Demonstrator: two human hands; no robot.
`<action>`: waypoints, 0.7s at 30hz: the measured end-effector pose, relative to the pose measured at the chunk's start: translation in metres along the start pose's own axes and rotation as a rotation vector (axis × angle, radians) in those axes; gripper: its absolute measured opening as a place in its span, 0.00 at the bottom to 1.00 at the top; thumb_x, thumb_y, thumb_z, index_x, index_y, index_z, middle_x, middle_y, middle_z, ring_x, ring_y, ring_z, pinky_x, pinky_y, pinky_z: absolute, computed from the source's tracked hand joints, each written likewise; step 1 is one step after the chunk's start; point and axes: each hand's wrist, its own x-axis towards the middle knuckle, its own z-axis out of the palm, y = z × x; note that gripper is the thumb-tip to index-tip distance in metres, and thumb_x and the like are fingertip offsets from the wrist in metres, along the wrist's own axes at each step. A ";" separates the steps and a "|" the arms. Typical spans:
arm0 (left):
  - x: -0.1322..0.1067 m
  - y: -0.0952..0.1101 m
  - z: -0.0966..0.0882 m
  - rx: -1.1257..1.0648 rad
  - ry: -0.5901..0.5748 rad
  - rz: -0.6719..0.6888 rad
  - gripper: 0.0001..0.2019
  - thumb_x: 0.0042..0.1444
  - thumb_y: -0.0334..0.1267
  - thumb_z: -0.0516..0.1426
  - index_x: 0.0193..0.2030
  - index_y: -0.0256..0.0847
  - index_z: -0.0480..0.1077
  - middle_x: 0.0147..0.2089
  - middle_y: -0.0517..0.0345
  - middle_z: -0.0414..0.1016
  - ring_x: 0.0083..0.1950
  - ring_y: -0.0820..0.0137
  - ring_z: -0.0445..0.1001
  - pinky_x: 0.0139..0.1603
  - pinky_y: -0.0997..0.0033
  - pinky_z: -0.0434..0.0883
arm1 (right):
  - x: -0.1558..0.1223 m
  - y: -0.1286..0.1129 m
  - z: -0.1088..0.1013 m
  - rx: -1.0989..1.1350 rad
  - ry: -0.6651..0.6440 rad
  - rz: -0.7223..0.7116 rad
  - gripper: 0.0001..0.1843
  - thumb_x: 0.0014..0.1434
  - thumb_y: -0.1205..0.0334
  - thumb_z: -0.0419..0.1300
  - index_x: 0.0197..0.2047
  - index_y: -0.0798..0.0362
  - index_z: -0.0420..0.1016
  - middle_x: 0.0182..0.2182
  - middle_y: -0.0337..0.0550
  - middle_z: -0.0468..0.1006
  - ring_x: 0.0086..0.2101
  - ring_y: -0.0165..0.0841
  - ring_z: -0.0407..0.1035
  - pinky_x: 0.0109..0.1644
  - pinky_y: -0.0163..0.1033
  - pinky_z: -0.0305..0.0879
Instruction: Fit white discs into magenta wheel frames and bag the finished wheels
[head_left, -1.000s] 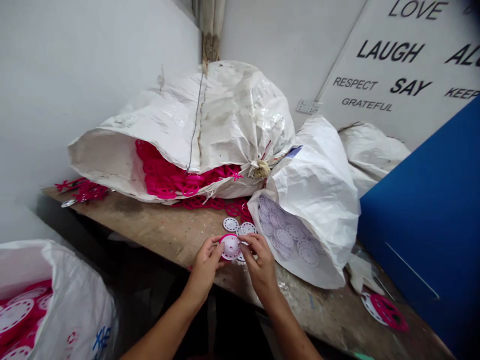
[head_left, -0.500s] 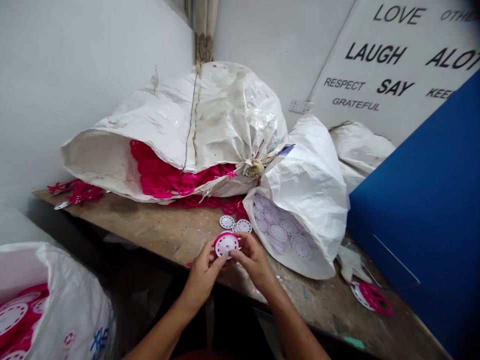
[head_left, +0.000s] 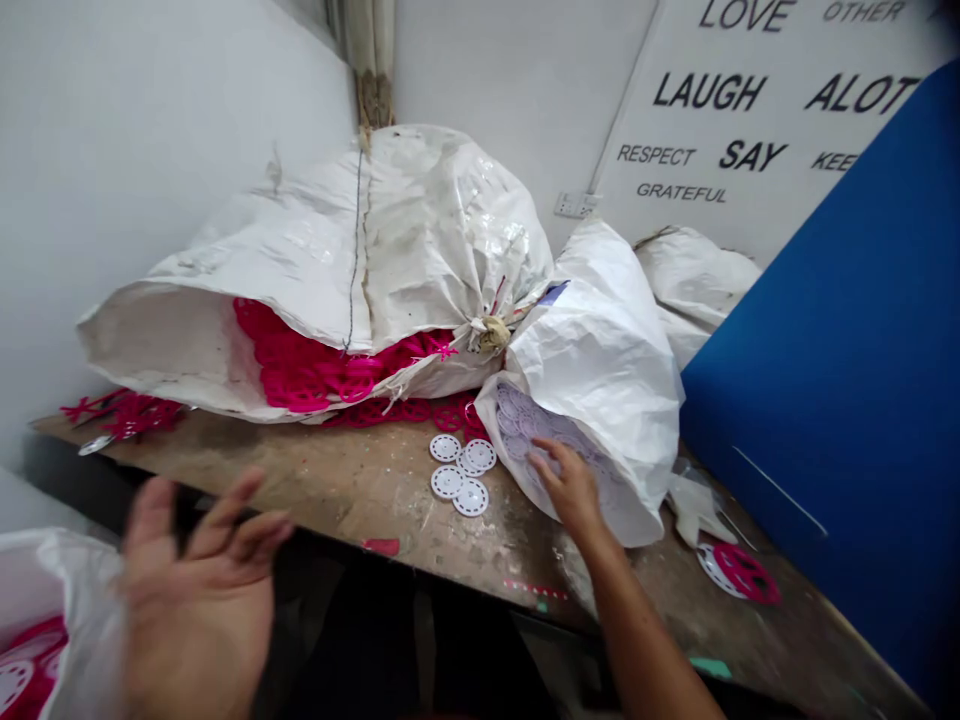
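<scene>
My left hand [head_left: 201, 585], fingers spread and blurred, is held up beside the lower-left bag [head_left: 90, 590] of pink and white discs; nothing is in it. My right hand [head_left: 574, 490] reaches into the mouth of a white sack [head_left: 611, 330], over its white plastic discs [head_left: 517, 415]. Its fingers are apart and I see nothing held. Several loose white slotted discs [head_left: 448, 482] lie on the table just left of that sack. A larger white sack [head_left: 442, 230] behind them spills pink plastic rings [head_left: 300, 375].
The worn wooden table [head_left: 315, 465] runs across the view. Pink branching pieces [head_left: 146, 413] lie at its left end. On the right are a pink and white disc pair [head_left: 739, 573] and a blue panel [head_left: 810, 400]. Another white sack [head_left: 697, 275] stands behind.
The pink-rimmed white disc that both hands held has left them. My left hand has moved left and opened; my right has moved into the white disc sack. More white discs show on the table.
</scene>
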 end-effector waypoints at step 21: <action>0.073 -0.139 0.149 0.933 -0.820 0.575 0.09 0.58 0.31 0.52 0.39 0.40 0.74 0.50 0.49 0.70 0.53 0.63 0.65 0.54 0.60 0.66 | -0.015 0.001 -0.007 0.441 -0.022 0.260 0.19 0.56 0.43 0.55 0.34 0.53 0.70 0.27 0.40 0.69 0.28 0.33 0.63 0.32 0.37 0.60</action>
